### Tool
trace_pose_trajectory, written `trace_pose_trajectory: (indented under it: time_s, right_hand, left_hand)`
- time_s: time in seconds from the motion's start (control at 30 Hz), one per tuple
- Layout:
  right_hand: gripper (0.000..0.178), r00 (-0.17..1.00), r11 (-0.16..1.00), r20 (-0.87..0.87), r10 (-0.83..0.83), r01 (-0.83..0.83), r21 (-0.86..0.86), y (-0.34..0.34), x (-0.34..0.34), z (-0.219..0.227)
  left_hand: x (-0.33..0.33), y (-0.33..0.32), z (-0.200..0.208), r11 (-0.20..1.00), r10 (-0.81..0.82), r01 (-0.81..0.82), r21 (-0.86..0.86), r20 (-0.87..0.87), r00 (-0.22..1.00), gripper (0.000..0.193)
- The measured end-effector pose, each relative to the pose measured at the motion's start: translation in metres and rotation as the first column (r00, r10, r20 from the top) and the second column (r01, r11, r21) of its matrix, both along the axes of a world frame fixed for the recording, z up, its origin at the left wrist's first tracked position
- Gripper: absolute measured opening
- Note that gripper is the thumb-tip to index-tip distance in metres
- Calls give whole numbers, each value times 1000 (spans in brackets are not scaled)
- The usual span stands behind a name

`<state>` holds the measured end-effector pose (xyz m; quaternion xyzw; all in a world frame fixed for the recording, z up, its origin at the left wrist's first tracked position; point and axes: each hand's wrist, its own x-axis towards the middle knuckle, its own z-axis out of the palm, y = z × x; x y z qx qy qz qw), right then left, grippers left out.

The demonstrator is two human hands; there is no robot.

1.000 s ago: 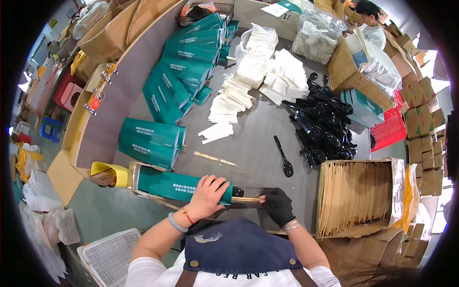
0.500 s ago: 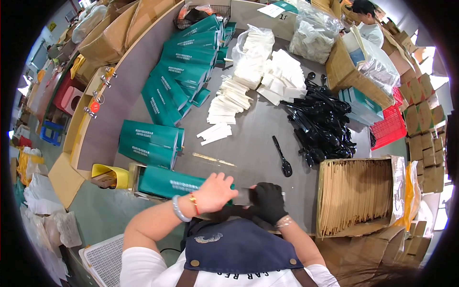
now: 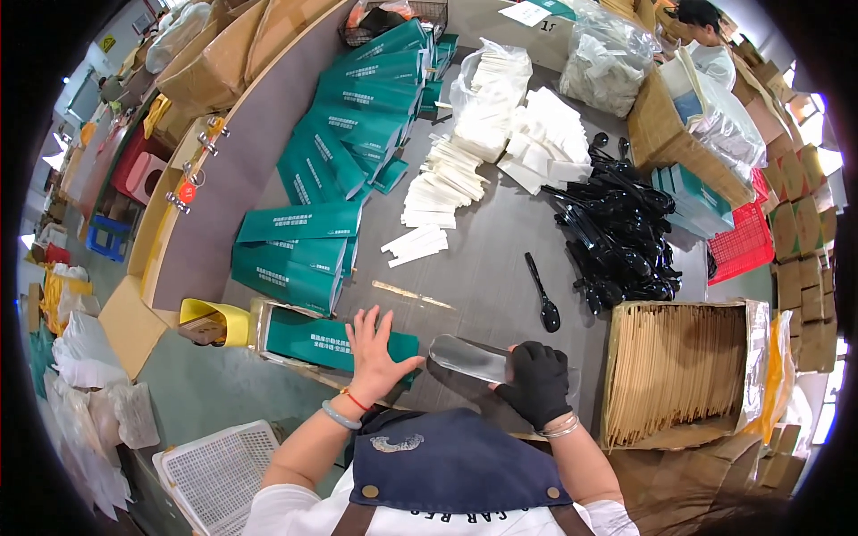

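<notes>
A green printed sleeve (image 3: 299, 335) lies along the near left edge of the table. My left hand (image 3: 374, 353), bare, is spread over its right end with fingers apart and nothing gripped. In a black fingerless glove, my right hand (image 3: 538, 384) closes round one end of a long, shiny, see-through piece with a rounded tip (image 3: 469, 359). That tip points left, toward my left thumb, without touching it. Beyond my right hand a single black plastic spoon (image 3: 542, 293) lies on the grey table (image 3: 483, 268).
More green sleeves (image 3: 295, 259) fan out at the left. White paper strips (image 3: 438, 192) sit mid-table, beside a heap of black spoons (image 3: 617, 232). A carton (image 3: 679, 375) of thin tan pieces stands at the right. A yellow bin (image 3: 219, 323) is at the near left. Another person is at the far right.
My left hand has drawn back and its fingers have spread over the sleeve. The see-through piece now shows at full length in my right hand, which moved slightly right.
</notes>
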<state>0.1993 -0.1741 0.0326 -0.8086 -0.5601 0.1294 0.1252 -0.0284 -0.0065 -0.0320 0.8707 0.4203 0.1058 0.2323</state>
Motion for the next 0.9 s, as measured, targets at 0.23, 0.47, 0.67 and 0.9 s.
trace_pose_trajectory:
  time_s: [0.23,0.47,0.67,0.9]
  right_hand:
    - [63,989,992,-88,116,-121,-46,10,-8,-6]
    - [65,937,960,-224,268,-239,148,68,-40,-46]
    - [87,978,938,-68,-195,206,278,128,91,-23]
    - [114,924,954,238,-299,288,80,214,246,17]
  left_hand:
    - [-7,8,-6,994,5,2,-112,66,998,95]
    - [-5,14,9,983,-32,59,-174,155,987,96]
    - [-1,18,38,996,7,14,-83,244,970,67]
    - [9,24,49,993,3,37,-109,346,938,53]
